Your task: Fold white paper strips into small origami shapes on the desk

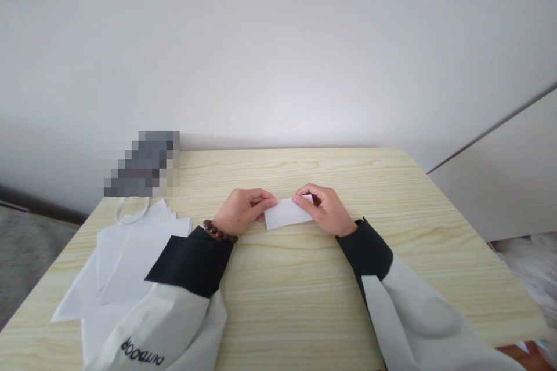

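A small folded piece of white paper (285,213) lies on the light wooden table (304,290), a little beyond its middle. My left hand (243,210) pinches the paper's left end with curled fingers. My right hand (324,208) pinches its right end, fingers bent over the top edge. A dark bead bracelet (219,233) sits on my left wrist. Both sleeves are black at the cuff and white further up.
Several loose white paper sheets (126,255) lie spread at the table's left. A white loop like a cord (133,210) rests at their far edge. A blurred grey object (143,163) stands at the back left. A plain wall rises behind.
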Demonstrator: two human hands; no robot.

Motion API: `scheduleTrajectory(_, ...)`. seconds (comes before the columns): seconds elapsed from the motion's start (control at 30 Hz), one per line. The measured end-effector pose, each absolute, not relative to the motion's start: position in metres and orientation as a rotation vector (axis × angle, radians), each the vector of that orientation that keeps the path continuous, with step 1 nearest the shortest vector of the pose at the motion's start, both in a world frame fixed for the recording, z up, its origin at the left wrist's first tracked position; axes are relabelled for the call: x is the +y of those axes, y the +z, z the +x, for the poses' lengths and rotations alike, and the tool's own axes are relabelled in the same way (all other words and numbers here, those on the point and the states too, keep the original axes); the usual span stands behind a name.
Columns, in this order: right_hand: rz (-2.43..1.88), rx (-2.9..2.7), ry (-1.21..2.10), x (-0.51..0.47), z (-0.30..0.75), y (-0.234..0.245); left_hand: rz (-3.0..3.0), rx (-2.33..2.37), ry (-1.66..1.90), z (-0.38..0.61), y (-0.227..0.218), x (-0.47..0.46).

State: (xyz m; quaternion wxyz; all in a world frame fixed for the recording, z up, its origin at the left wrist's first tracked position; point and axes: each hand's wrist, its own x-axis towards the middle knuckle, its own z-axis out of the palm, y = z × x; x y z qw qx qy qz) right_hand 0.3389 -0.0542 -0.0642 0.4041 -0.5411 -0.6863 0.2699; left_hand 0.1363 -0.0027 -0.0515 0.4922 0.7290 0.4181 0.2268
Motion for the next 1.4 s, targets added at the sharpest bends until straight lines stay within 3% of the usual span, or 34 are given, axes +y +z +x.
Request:
scheduleTrajectory(0.27, -1.375, -1.583, 0.863, -0.051, 0.341, -0.070, 1.697, 0.882, 0.509, 0.131, -0.056, 0.004)
scheduleTrajectory(0.9, -1.326, -1.803, 0.657, -0.055, 0.337, -0.062, 2.113, 1.041, 0.579, 0.144, -0.046, -0.010)
scheduleTrajectory(1.4, -1.387, -1.588, 0.770, -0.050, 0.348, -0.073, 2.090, 1.079, 0.591, 0.134, -0.049, -0.003)
